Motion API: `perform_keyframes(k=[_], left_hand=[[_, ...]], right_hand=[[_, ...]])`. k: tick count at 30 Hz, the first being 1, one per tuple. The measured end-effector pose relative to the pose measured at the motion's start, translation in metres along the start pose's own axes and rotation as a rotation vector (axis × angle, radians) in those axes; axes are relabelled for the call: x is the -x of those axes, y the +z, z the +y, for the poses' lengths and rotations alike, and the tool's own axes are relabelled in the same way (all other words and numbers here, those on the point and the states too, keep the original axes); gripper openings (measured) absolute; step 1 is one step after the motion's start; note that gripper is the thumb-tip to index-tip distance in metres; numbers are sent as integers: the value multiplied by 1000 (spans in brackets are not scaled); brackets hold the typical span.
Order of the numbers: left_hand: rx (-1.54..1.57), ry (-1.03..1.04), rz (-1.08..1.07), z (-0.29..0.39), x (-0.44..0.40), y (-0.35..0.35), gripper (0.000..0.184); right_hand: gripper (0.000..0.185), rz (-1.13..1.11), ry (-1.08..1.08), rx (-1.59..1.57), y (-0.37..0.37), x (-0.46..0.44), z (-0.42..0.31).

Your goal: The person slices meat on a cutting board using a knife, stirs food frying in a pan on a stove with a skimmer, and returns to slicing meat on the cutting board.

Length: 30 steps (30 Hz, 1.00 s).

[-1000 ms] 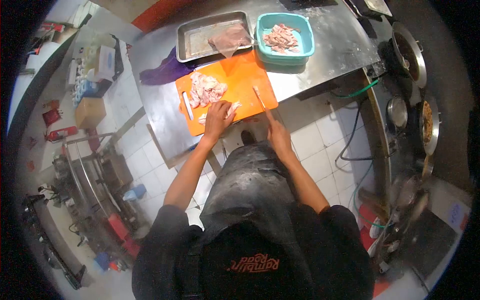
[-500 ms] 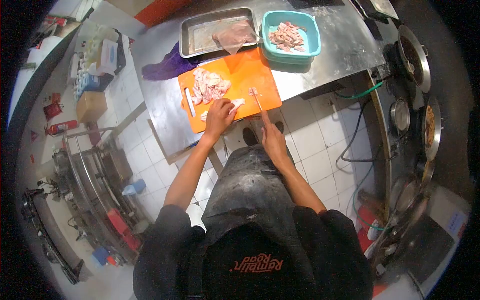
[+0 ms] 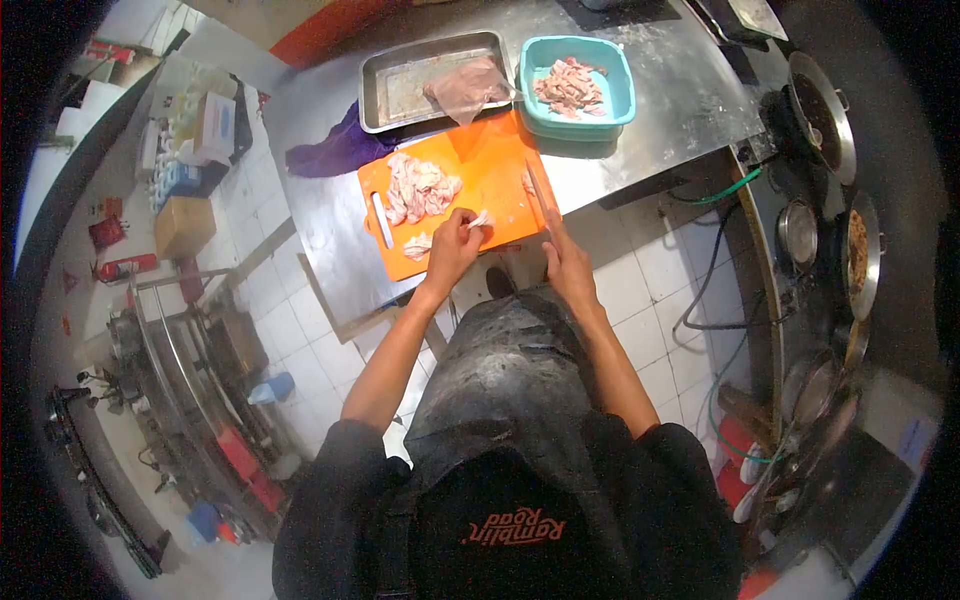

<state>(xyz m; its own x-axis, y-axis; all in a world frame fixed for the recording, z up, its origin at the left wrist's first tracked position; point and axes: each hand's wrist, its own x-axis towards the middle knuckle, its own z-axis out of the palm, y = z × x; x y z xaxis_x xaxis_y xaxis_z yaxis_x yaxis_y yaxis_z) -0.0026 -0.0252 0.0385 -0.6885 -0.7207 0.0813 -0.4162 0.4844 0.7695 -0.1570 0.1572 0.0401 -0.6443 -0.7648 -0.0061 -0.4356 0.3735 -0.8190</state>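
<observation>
Head view, looking down: the left hand (image 3: 456, 248) pinches a strip of pale raw meat (image 3: 481, 218) over an orange cutting board (image 3: 492, 182), seemingly to control it. The right hand (image 3: 568, 264) grips a knife (image 3: 536, 186), blade at the board's right side, apparently angled clear of the left fingers. A meat pile (image 3: 420, 188) lies near the left hand, probably for easy reach; a teal tub (image 3: 572, 128) holding smaller pieces stands just beyond.

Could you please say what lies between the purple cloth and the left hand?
The head view shows a pile of raw meat on the orange board between the cloth and the left hand.
</observation>
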Motion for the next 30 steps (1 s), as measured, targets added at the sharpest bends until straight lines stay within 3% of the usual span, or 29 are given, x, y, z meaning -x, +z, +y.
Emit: perform_keyframes(k=[2,6,8,9,11,14,16,19,23,25,28,30], left_hand=[[322,-132,-80,19,-18,-6,21],[550,-185,-85,34,-35,-3,25],[204,109,-102,29,-40,-4,32],[133,17,-219,14,-39,-3,38],[28,57,-237,-11,-31,-3,41],[-79,113,-213,-14,-22,-8,45],[-91,81,-224,-17,-18,-12,38],[-185,90,-237,-26,-14,-19,32],[-281,111,-204,-36,1,-38,26],[-497,-50,-257,-17,3,-54,19],[-294,85,-70,7,-4,-54,17],[-217,167,-62,8,-14,-33,17]], right_hand=[[67,7,-5,-35,-2,0,-1],[68,-53,95,-41,-10,2,-12],[68,-65,130,-47,-11,4,-16],[68,-60,112,-51,-8,6,-17],[67,-57,95,-55,-3,11,-20],[67,-223,59,-72,5,16,-17],[69,-273,88,184,13,19,-12],[70,-262,148,299,11,18,-6],[71,-222,104,297,7,17,-5],[73,-152,21,267,3,17,-14],[76,-134,-11,220,5,18,-31],[77,-170,-12,244,17,24,-30]])
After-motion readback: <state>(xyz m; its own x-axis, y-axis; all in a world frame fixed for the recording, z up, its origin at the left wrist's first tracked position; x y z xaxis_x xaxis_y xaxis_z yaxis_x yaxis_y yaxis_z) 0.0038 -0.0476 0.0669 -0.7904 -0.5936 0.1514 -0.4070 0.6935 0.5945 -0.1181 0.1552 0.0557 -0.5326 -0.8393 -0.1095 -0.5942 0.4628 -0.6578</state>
